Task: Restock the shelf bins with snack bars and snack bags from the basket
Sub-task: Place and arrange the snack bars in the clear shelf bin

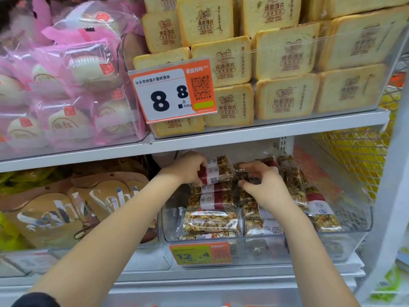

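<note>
Left-hand fingers [200, 173] clench a nut bar [218, 173] atop the rear stack; right-hand fingers [245, 185] pinch another bar [242, 173] beside it, both inside the clear bin [345, 234]. Stacked high under the upper shelf [243, 134], they could slide forward once let go.

The lower shelf [221, 273] carries a clear bin [345, 235] of snack bars [212, 220] beside brown bags [66, 209].
</note>
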Demonstrator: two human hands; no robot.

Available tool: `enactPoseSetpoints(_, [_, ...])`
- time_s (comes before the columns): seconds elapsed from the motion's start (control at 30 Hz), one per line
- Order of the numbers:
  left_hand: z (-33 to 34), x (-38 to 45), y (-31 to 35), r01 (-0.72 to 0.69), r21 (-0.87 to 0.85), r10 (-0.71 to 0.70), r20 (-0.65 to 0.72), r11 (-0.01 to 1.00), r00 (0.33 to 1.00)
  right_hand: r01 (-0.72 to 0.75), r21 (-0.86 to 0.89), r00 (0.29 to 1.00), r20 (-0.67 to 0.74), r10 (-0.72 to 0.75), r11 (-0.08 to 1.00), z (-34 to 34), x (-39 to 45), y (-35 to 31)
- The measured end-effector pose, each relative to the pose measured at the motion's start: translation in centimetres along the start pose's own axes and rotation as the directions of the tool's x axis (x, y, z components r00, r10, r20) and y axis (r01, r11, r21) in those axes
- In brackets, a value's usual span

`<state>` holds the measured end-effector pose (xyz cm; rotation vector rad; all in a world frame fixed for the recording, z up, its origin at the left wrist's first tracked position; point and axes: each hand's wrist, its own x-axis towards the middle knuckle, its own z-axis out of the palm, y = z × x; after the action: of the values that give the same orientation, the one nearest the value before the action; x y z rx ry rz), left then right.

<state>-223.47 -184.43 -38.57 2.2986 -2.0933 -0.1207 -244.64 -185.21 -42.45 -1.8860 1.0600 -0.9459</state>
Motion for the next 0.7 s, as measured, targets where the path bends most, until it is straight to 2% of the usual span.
enactPoseSetpoints(0.13, [-0.1,-1.1,0.4,-0.038,0.041,0.04,-0.043,0.998,0.998,-0.001,0.008,1.0,0.008,0.001,1.0,0.4,0.2,0.2])
enactPoseSetpoints(0.2, [-0.1,-2.4,1.0,-0.053,0.065,0.058,-0.083,0.997,0.995,-0.004,-0.039,0.992,0.128,0.009,0.999,0.6,0.2,-0.1])
enactPoseSetpoints(0.23, [-0.1,-3.2,1.3,-0.054,0.063,0.062,-0.118,0.997,0.991,-0.003,-0.076,0.971,0.238,0.022,0.997,0.7,0.1,-0.4])
enactPoseSetpoints(0.3, [0.0,-5.2,1.5,-0.09,-0.008,0.087,-0.194,0.996,0.977,-0.006,-0.184,0.872,0.48,0.095,0.983,0.9,-0.3,-1.1])
enactPoseSetpoints(0.37, [0.0,-7.3,1.4,-0.171,-0.061,0.159,-0.17,0.983,0.973,-0.003,-0.327,0.775,0.596,0.209,0.945,1.4,-0.8,-1.7])
enactPoseSetpoints(0.4, [-0.1,-8.2,1.4,-0.199,-0.03,0.195,-0.107,0.979,0.975,0.002,-0.385,0.762,0.599,0.249,0.923,1.7,-0.9,-1.9])
enactPoseSetpoints(0.47, [-0.3,-9.4,1.6,-0.222,0.091,0.22,0.027,0.971,0.975,0.041,-0.439,0.791,0.563,0.239,0.898,2.2,-1.2,-2.5])
enactPoseSetpoints(0.57, [-0.8,-9.8,2.1,-0.198,0.214,0.161,0.179,0.957,0.971,0.135,-0.398,0.853,0.512,0.097,0.907,2.2,-1.9,-3.1])
enactPoseSetpoints(0.63, [-1.4,-9.7,2.3,-0.187,0.17,0.141,0.251,0.968,0.958,0.173,-0.314,0.899,0.437,-0.019,0.933,1.5,-2.4,-3.1])
enactPoseSetpoints(0.7, [-2.1,-9.5,2.4,-0.149,-0.009,0.146,0.282,0.989,0.948,0.189,-0.239,0.931,0.353,-0.097,0.952,0.7,-2.7,-3.0])
